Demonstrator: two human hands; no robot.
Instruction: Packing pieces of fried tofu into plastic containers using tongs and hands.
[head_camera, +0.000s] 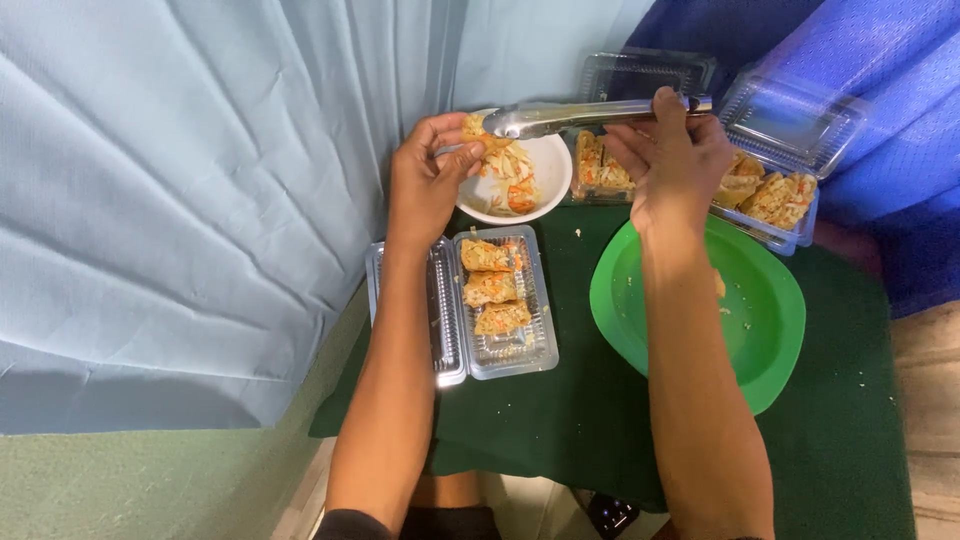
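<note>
Gripping metal tongs (590, 113), right hand (675, 160) is stuffing shredded slaw; left hand (425, 185) pinching fried tofu (478, 135) over white bowl (548, 190); three filled pieces in the clamshell tray (500, 345), one slot open.

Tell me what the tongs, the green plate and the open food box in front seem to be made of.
Tongs: polished metal, probably steel, judging by the bright mirror glare. Green plate: likely plastic, with uniform colour and a soft sheen. Open food box: thin clear plastic, see-through with ribbed, glinting walls.
</note>
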